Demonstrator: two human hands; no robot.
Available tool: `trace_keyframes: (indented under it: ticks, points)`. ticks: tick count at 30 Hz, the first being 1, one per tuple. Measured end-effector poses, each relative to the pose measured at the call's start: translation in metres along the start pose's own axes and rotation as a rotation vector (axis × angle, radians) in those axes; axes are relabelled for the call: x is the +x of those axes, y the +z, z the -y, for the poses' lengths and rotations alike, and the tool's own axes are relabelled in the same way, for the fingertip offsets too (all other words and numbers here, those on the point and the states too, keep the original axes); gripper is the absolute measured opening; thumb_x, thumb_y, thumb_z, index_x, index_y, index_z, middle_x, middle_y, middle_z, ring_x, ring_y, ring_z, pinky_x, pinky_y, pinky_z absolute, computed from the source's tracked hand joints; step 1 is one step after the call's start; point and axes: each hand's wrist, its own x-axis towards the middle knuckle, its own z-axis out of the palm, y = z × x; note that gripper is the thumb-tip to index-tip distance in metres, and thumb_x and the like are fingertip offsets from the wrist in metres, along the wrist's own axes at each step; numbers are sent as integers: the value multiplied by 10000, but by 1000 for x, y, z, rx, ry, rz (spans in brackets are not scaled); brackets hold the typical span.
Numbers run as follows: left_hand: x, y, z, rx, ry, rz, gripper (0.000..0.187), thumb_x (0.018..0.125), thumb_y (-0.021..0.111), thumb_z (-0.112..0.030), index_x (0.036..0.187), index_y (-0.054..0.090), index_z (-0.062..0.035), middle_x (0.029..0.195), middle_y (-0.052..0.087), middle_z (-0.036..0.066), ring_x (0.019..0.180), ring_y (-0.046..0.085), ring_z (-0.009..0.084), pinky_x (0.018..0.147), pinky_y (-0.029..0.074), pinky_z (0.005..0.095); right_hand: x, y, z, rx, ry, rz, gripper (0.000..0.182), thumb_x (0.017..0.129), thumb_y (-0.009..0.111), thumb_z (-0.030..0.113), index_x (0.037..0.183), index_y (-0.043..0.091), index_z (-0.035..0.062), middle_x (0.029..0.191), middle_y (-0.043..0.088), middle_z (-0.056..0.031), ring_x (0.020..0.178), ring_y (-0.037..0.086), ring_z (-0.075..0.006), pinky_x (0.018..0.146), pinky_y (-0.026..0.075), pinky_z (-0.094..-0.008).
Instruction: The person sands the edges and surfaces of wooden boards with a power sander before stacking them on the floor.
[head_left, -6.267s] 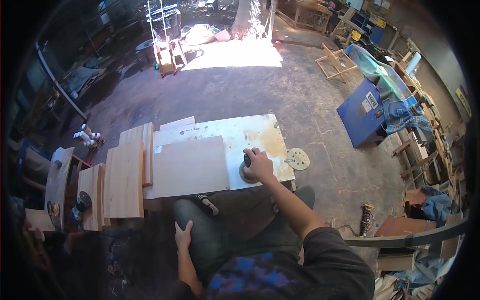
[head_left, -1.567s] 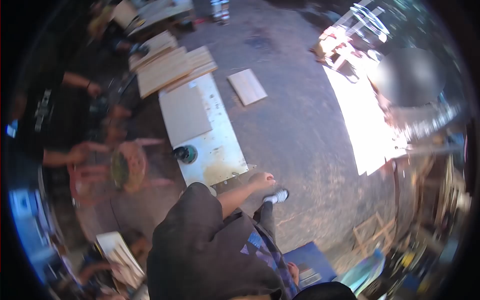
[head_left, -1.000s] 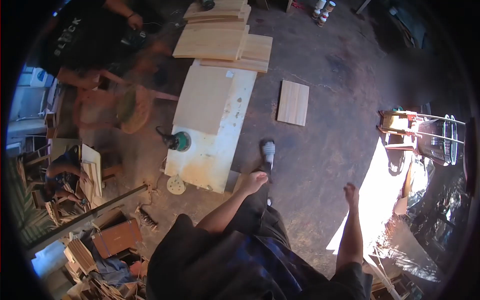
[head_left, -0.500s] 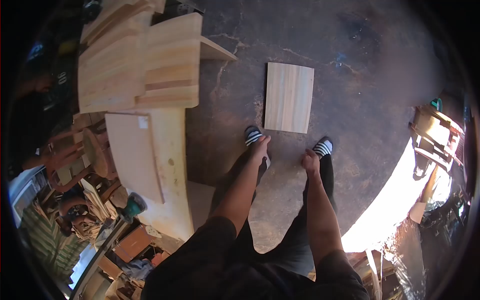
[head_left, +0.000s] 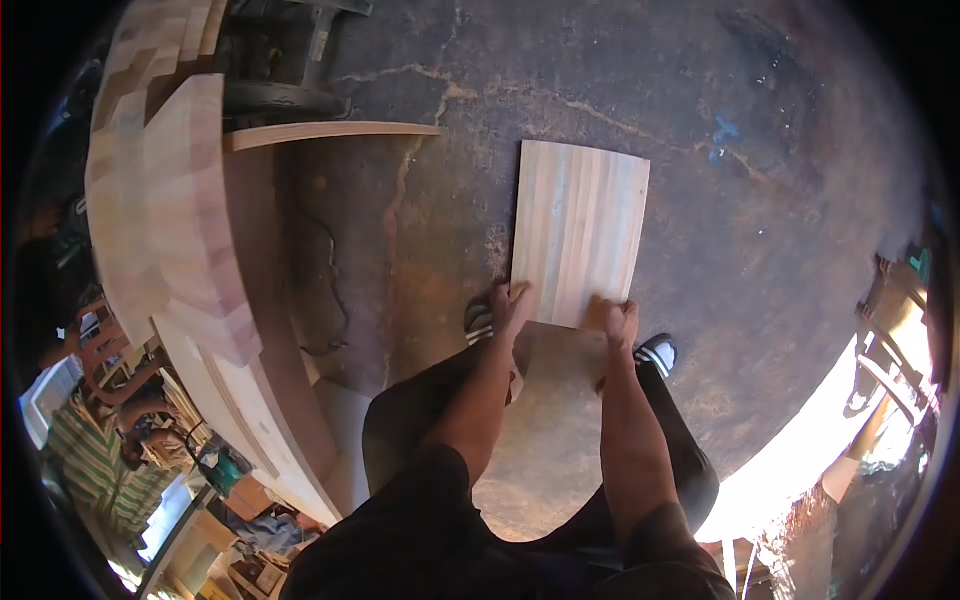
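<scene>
Hands low on board's edge

Single head-worn camera, wide fisheye view with dark rounded corners. It faces steeply down along the person's own arms and legs, close to both hands, onto the concrete floor. Stacked boards curve along the left edge. No second view.

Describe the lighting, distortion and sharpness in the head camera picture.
Head view: strong fisheye, so the stacked boards at left bow into a curve and the corners go black. The board on the floor, gripped by the left hand and right hand, is sharp and evenly lit. A sunlit floor patch at lower right is blown out white.
</scene>
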Motion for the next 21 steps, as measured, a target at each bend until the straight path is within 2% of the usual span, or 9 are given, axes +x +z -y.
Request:
trace_keyframes:
  ticks: [1, 4, 6, 8, 9, 12, 16, 18, 21]
  points:
    - [-16, -7, -11, 63, 11, -100, 506, 938, 741, -419, 1140, 704, 43, 973, 730, 104, 949, 686, 175, 835, 541, 348, -10, -18, 9, 14, 40, 7, 682, 780, 793, 427, 1222, 642, -70, 1089, 746, -266, 1094, 709, -413, 991, 521, -444]
    - [-56, -50, -101, 18, -221, 23, 704, 884, 766, -535, 1292, 655, 29, 1056, 746, 248, 1034, 720, 342, 956, 533, 444, -30, -67, 54, -119, 87, 24, 829, 753, 838, 595, 1252, 652, -40, 1118, 744, -259, 1092, 707, -306, 996, 518, -385]
    - [-55, -55, -107, -76, 102, 96, 773, 887, 754, -586, 1329, 652, 39, 1167, 752, 249, 1102, 725, 328, 963, 542, 428, -21, -77, 67, 310, -6, 395, 774, 878, 788, 578, 1312, 671, -52, 1208, 747, -229, 1138, 705, -253, 1015, 512, -374]
    - [-84, -106, -216, 333, -322, 284, 816, 881, 729, -648, 1347, 670, 19, 1258, 737, 245, 1163, 723, 326, 981, 549, 433, 14, -95, 46, 150, -167, 569, 739, 939, 767, 487, 1408, 624, -66, 1239, 748, -136, 1080, 684, -222, 954, 539, -339]
    - [-96, -124, -232, 251, -292, 297, 814, 880, 719, -662, 1339, 681, 9, 1269, 732, 245, 1170, 722, 331, 984, 551, 435, 4, -112, 77, 74, -136, 549, 708, 951, 765, 463, 1407, 632, -63, 1252, 744, -134, 1090, 683, -206, 954, 540, -326]
    - [-162, -163, -246, 73, -155, 342, 774, 916, 660, -681, 1353, 688, -42, 1296, 731, 212, 1193, 713, 335, 997, 542, 433, -136, -186, 183, -315, -20, 317, 572, 1013, 726, 346, 1398, 644, -68, 1331, 708, -149, 1165, 679, -201, 1015, 534, -323]
    - [-298, -255, -282, 76, -21, 252, 682, 951, 639, -628, 1342, 691, -71, 1215, 754, 203, 1167, 715, 356, 989, 532, 445, -269, -241, 131, 281, -203, 284, 683, 916, 809, 379, 1354, 639, -116, 1270, 718, -207, 1165, 686, -314, 981, 546, -436]
    - [-339, -300, -283, 93, 56, 193, 682, 939, 654, -609, 1337, 681, -57, 1164, 756, 226, 1133, 720, 381, 970, 538, 463, -349, -248, 147, 645, -252, 364, 647, 959, 750, 256, 1432, 534, -131, 1338, 663, -214, 1154, 667, -317, 988, 536, -452]
    - [-370, -374, -299, 16, 111, 180, 699, 915, 684, -590, 1334, 667, -30, 1127, 754, 255, 1083, 729, 415, 936, 553, 486, -430, -238, 192, 729, -190, 321, 636, 976, 744, 214, 1446, 495, -135, 1361, 628, -228, 1231, 615, -319, 1094, 477, -457]
